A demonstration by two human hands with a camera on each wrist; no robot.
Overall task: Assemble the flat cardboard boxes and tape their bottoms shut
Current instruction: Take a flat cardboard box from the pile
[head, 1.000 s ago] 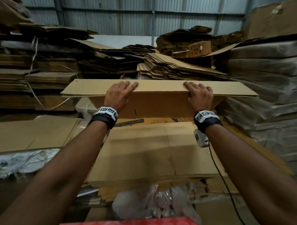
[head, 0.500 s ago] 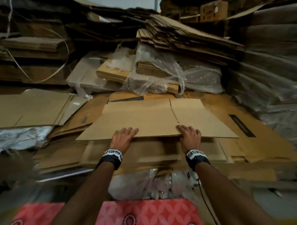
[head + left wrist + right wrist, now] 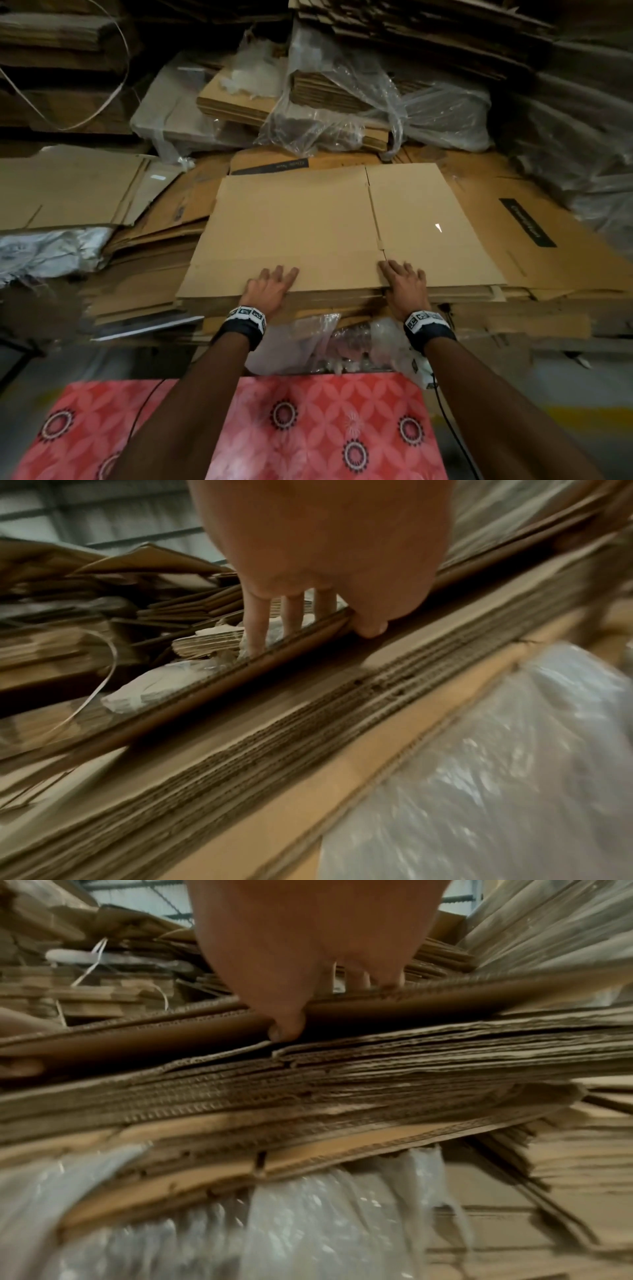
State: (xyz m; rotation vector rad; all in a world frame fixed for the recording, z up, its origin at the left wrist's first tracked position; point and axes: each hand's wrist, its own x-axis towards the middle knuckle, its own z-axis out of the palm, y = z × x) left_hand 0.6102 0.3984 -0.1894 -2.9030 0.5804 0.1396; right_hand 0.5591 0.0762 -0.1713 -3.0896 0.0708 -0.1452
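Observation:
A flat tan cardboard box (image 3: 325, 222) lies on top of a stack of flat boxes (image 3: 274, 303) in front of me. My left hand (image 3: 270, 286) grips its near edge left of centre. In the left wrist view the fingers (image 3: 291, 612) lie on top and the thumb (image 3: 369, 626) is tucked under the sheet (image 3: 205, 693). My right hand (image 3: 404, 284) holds the same edge beside the flap slit. Its thumb (image 3: 287, 1026) is hooked under the top sheet (image 3: 411, 1004), above the corrugated stack (image 3: 308, 1091).
Plastic-wrapped cardboard bundles (image 3: 359, 113) are piled behind the stack. Loose cardboard (image 3: 68, 192) and silver foil (image 3: 44, 246) lie on the left, and wrapped stacks (image 3: 582, 137) rise on the right. Crumpled plastic (image 3: 325, 342) and a red patterned cloth (image 3: 308, 428) are below my wrists.
The flat box was held up in front of me a second ago. Both hands have lowered it, and it now lies flat on the stack with both hands still on its near edge.

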